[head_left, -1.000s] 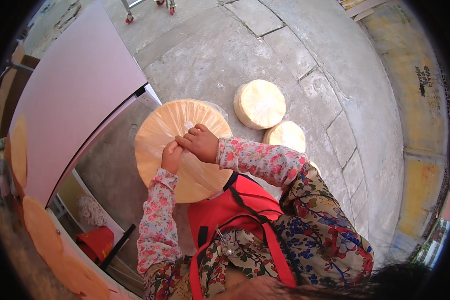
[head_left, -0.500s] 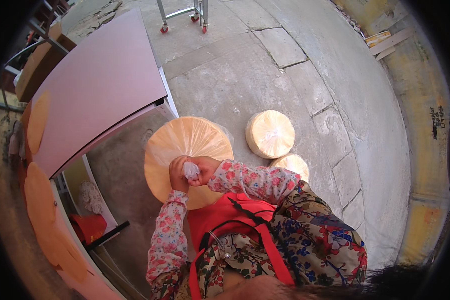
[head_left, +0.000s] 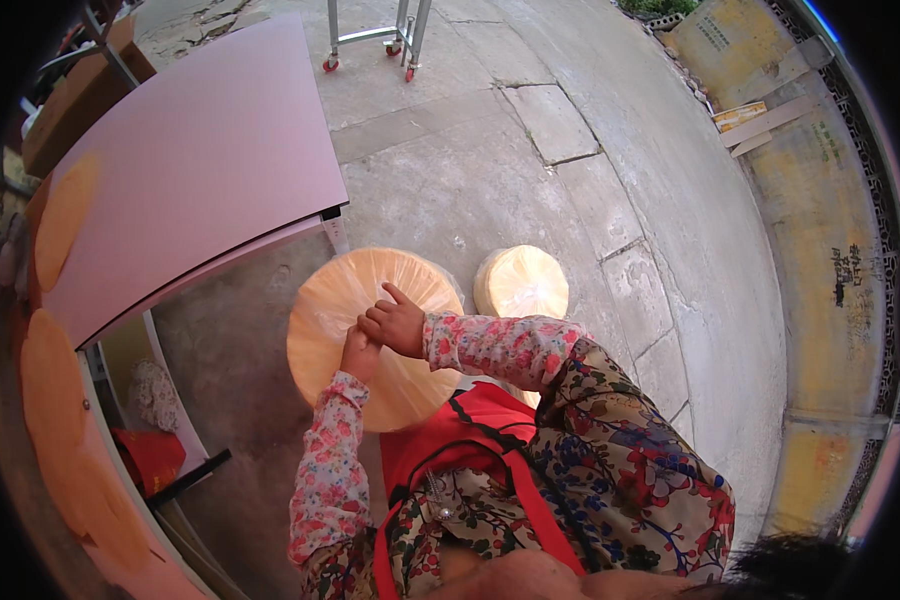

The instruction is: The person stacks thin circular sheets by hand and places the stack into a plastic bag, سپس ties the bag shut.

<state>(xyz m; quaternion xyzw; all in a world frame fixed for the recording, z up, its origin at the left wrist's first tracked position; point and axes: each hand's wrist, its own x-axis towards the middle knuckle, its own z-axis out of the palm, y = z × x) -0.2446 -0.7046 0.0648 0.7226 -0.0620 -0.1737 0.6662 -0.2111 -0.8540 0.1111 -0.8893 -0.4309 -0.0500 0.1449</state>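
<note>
A large round stack of pale yellow, thin flat discs sits in a clear plastic bag in front of me. Folds in the plastic run together beneath my hands. My left hand is closed over the middle of the stack, its fingertips partly covered by the other hand. Against it lies my right hand, with most fingers curled in and the index finger stretched out over the plastic. The gathered neck of the bag is hidden between the two hands.
A smaller wrapped round stack stands on the concrete floor to the right; another is mostly behind my right arm. At left is a pink-topped table with loose flat rounds near it. A wheeled metal frame stands farther off.
The twisted plastic tuft that showed between my hands is now out of sight. My right hand has turned and its index finger has straightened. The whole view has shifted slightly.
</note>
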